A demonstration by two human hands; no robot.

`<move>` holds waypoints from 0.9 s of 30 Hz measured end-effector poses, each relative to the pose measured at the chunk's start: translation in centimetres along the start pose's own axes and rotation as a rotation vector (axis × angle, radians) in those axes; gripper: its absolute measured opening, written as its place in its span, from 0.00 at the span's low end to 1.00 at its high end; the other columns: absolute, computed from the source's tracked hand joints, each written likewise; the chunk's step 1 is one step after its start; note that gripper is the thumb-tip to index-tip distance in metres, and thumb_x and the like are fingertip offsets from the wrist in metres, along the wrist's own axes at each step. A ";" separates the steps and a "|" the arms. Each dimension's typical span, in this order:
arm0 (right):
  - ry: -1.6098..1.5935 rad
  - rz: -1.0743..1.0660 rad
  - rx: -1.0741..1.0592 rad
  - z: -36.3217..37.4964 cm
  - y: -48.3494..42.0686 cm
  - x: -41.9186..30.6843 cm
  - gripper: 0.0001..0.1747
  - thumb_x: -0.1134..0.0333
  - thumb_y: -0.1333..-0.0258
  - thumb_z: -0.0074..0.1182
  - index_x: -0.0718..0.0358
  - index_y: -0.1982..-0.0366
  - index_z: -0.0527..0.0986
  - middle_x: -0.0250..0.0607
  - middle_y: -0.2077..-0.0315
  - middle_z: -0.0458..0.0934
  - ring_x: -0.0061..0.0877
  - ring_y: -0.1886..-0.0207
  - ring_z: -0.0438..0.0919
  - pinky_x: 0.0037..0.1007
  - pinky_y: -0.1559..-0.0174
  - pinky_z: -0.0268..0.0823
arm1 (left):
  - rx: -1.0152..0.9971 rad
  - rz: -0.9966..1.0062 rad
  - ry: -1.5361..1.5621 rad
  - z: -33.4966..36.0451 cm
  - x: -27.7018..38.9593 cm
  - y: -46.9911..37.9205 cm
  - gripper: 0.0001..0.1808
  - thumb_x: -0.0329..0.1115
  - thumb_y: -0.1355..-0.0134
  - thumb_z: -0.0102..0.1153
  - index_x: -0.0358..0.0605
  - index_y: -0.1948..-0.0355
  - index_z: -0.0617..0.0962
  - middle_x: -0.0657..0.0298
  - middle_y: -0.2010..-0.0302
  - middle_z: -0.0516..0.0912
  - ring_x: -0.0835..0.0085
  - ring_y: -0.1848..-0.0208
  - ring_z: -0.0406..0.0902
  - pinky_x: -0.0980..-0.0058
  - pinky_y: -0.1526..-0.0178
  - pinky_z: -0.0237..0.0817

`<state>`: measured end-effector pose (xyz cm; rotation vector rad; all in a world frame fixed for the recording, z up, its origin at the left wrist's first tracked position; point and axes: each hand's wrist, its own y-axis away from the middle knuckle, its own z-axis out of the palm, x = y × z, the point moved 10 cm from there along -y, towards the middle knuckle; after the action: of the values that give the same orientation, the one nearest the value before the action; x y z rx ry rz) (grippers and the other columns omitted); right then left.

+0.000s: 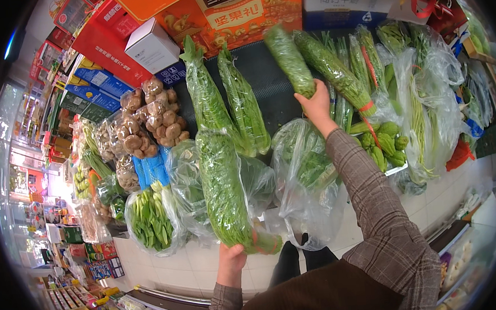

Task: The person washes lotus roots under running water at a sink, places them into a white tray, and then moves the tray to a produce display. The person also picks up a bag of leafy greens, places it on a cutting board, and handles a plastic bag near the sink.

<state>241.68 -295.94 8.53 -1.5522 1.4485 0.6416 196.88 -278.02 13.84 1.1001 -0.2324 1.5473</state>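
Note:
My left hand [232, 258] grips the lower end of a long bundle of leafy greens in clear plastic wrap [222, 186], with a red band near its base. Farther out, my right hand [315, 104] holds the near end of a smaller wrapped green bundle [291, 60] over the dark display surface [265, 83]. Beside that bundle, a wrapped bunch of thin green stems [336, 66] lies slanted with a red band. Two wrapped leafy lettuces [210, 102] [245, 104] lie between my hands. Below my right hand sits a clear bag of dark leafy greens [306, 160].
Packed mushrooms [165, 117] and a bag of leafy stems [152, 220] are at the left. Chayotes [385, 142] and bagged long beans [420, 119] lie at the right. Boxes [231, 15] line the far edge. A tiled floor [186, 265] shows near my feet.

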 end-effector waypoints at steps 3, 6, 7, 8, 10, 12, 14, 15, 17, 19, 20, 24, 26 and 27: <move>0.007 -0.096 -0.007 1.5 -0.1 -0.7 0.39 0.61 0.60 0.77 0.67 0.47 0.72 0.53 0.52 0.78 0.46 0.47 0.77 0.42 0.45 0.69 | -0.018 0.031 -0.001 1.1 0.7 -1.3 0.40 0.44 0.51 0.77 0.36 0.41 0.73 0.52 0.54 0.81 0.60 0.53 0.80 0.58 0.57 0.80; -0.266 0.148 -0.266 4.4 -1.1 1.9 0.40 0.57 0.54 0.74 0.70 0.42 0.72 0.56 0.51 0.79 0.43 0.47 0.79 0.40 0.45 0.71 | -0.029 0.033 0.019 1.8 0.6 -1.9 0.41 0.44 0.52 0.77 0.36 0.41 0.73 0.52 0.54 0.81 0.59 0.52 0.80 0.58 0.57 0.80; -0.239 0.176 -0.289 4.5 -1.5 2.4 0.41 0.55 0.52 0.73 0.70 0.41 0.71 0.56 0.50 0.80 0.43 0.46 0.80 0.40 0.45 0.71 | -0.040 0.028 0.026 2.0 0.4 -2.0 0.41 0.44 0.52 0.77 0.36 0.41 0.72 0.53 0.54 0.82 0.59 0.52 0.80 0.57 0.57 0.80; -0.214 0.169 -0.320 4.6 -2.0 2.5 0.42 0.54 0.51 0.72 0.70 0.39 0.71 0.57 0.50 0.80 0.42 0.46 0.80 0.39 0.44 0.71 | -0.046 0.014 0.022 2.0 0.1 -1.9 0.41 0.44 0.52 0.77 0.36 0.41 0.72 0.53 0.54 0.82 0.59 0.52 0.80 0.57 0.57 0.80; -0.048 0.227 -0.310 3.5 -2.6 3.5 0.43 0.49 0.49 0.69 0.70 0.39 0.72 0.57 0.49 0.80 0.43 0.44 0.79 0.39 0.42 0.70 | -0.047 -0.035 0.037 1.9 -0.7 -1.7 0.40 0.43 0.51 0.77 0.36 0.41 0.73 0.53 0.54 0.82 0.59 0.52 0.80 0.57 0.56 0.79; 0.023 0.006 -0.276 1.5 -3.2 1.3 0.42 0.49 0.50 0.70 0.69 0.40 0.73 0.56 0.49 0.80 0.45 0.45 0.79 0.39 0.42 0.70 | -0.037 -0.061 0.028 1.6 -1.3 -1.6 0.40 0.42 0.51 0.77 0.36 0.41 0.73 0.53 0.54 0.82 0.59 0.52 0.81 0.57 0.55 0.79; 0.043 -0.155 -0.228 -1.4 -3.2 -0.6 0.34 0.53 0.50 0.69 0.66 0.45 0.77 0.54 0.51 0.80 0.47 0.46 0.78 0.40 0.41 0.69 | -0.014 -0.067 0.002 1.0 -1.4 -1.6 0.40 0.42 0.51 0.77 0.36 0.41 0.73 0.52 0.54 0.82 0.58 0.52 0.81 0.56 0.54 0.79; 0.099 -0.288 -0.091 -4.0 -3.2 -2.0 0.29 0.60 0.50 0.68 0.63 0.47 0.77 0.53 0.50 0.79 0.46 0.45 0.77 0.41 0.41 0.68 | -0.015 -0.068 0.002 0.9 -1.4 -1.6 0.39 0.42 0.51 0.77 0.36 0.41 0.73 0.52 0.54 0.82 0.58 0.52 0.81 0.57 0.54 0.79; 0.454 -0.503 0.191 -8.8 -2.5 -3.8 0.33 0.67 0.51 0.67 0.60 0.41 0.72 0.51 0.45 0.75 0.49 0.42 0.73 0.47 0.40 0.66 | -0.030 -0.075 0.006 0.9 -1.3 -1.6 0.39 0.42 0.50 0.77 0.36 0.41 0.73 0.52 0.54 0.82 0.58 0.52 0.81 0.58 0.54 0.78; 0.674 -0.318 0.179 -10.6 -4.1 -1.5 0.40 0.64 0.55 0.71 0.57 0.38 0.70 0.49 0.45 0.75 0.49 0.43 0.74 0.49 0.42 0.66 | -0.024 -0.093 0.003 0.8 -1.1 -1.7 0.40 0.42 0.52 0.77 0.36 0.40 0.73 0.54 0.52 0.82 0.60 0.50 0.80 0.59 0.47 0.74; 0.679 -0.176 0.042 -10.4 -5.0 0.6 0.42 0.63 0.56 0.72 0.57 0.37 0.69 0.49 0.45 0.75 0.49 0.43 0.74 0.49 0.43 0.67 | -0.027 -0.101 0.005 0.9 -1.2 -1.8 0.41 0.42 0.52 0.77 0.36 0.40 0.73 0.55 0.51 0.82 0.61 0.49 0.80 0.60 0.44 0.72; 0.554 -0.027 -0.149 -10.8 -6.0 3.7 0.51 0.59 0.61 0.75 0.56 0.33 0.65 0.51 0.45 0.75 0.49 0.43 0.75 0.47 0.43 0.68 | -0.012 -0.018 0.010 1.5 -0.4 -2.0 0.37 0.42 0.50 0.76 0.36 0.43 0.74 0.52 0.55 0.83 0.59 0.51 0.81 0.58 0.51 0.77; 0.359 -0.027 -0.156 -11.6 -5.7 3.0 0.52 0.59 0.60 0.74 0.58 0.32 0.64 0.52 0.45 0.75 0.47 0.43 0.76 0.44 0.43 0.69 | -0.003 -0.007 0.003 1.6 -0.3 -2.0 0.37 0.43 0.50 0.76 0.36 0.43 0.74 0.53 0.55 0.83 0.59 0.51 0.81 0.59 0.49 0.76; 0.230 0.015 -0.169 -12.2 -5.3 2.8 0.51 0.60 0.58 0.74 0.59 0.32 0.63 0.51 0.44 0.76 0.45 0.43 0.76 0.42 0.42 0.69 | 0.001 -0.011 -0.007 1.5 -0.2 -1.9 0.37 0.43 0.50 0.76 0.36 0.43 0.74 0.53 0.55 0.83 0.60 0.51 0.81 0.60 0.49 0.75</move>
<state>244.92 -308.28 13.19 -1.7963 1.6108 0.6229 199.26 -278.61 13.70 1.1060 -0.2292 1.5344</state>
